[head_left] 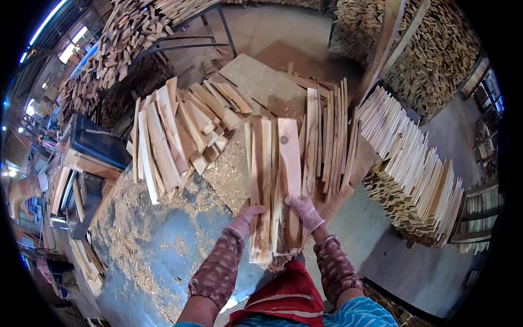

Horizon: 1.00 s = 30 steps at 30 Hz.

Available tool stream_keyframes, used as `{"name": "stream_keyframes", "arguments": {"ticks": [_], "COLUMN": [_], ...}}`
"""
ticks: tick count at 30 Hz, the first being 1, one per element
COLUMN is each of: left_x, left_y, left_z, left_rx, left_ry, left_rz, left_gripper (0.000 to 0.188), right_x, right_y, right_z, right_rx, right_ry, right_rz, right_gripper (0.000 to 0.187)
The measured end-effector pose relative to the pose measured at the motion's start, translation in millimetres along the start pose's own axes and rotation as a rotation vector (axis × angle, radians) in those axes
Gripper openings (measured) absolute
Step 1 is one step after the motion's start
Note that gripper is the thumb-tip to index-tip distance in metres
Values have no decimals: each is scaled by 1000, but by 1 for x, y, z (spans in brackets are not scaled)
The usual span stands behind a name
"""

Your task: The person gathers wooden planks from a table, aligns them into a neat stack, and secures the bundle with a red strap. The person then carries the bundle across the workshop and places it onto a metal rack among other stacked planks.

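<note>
A bundle of long wooden boards (pixel 266 180) lies lengthwise in front of me, its near ends close to my red apron (pixel 289 294). My left hand (pixel 247 216), in a pinkish work glove, is closed against the left side of the bundle. On the right side my gloved right hand (pixel 305 211) grips it, thumb over the edge of a pale, knotted board (pixel 290 155) on top. The fingers under both sides are mostly hidden. To the right of the bundle, several narrow strips (pixel 329 139) stand close together.
A fanned heap of rough boards (pixel 169 136) lies at the left on a surface strewn with sawdust (pixel 147 240). At the right rises a neat stack of thin strips (pixel 414 169). Farther back are large wood piles (pixel 436 54) and a metal frame (pixel 190 41). Machinery (pixel 101 141) stands far left.
</note>
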<state>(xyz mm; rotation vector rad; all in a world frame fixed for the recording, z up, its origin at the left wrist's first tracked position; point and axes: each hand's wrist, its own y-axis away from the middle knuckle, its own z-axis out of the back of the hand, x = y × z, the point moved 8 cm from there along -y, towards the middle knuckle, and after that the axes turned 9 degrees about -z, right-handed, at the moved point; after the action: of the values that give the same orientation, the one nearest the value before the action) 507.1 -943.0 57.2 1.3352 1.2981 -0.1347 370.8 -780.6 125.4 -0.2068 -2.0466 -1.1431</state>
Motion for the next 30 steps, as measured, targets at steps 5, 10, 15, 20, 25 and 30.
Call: {"name": "stream_keyframes", "arguments": {"ticks": [5,10,15,20,25,30], "left_x": [-21,-12,-22,4,-26,-25], "left_y": [0,-2,9,26,69,106], "left_z": [-25,4,9,17,-24,-9], "left_rx": [-123,-104,-58,84,85,68], "left_ry": [-105,-34,86,131,202,74], "left_rz": [-22,18,-25,25,-57,-209], "left_gripper": [34,27,22,35,50,56], "right_x": [-27,-8,-35,-23,-10,-41], "right_y": [-35,-20,-32,-6,32,64], "right_z": [11,-17,2,13,-32,-89], "right_rx": [109,200,155,162,216,167], "right_ry": [-79,-182,-237,-304,138,243], "right_rz": [70,-40,-213,-135,18,193], "right_gripper": [60,51,43,44,49,46]}}
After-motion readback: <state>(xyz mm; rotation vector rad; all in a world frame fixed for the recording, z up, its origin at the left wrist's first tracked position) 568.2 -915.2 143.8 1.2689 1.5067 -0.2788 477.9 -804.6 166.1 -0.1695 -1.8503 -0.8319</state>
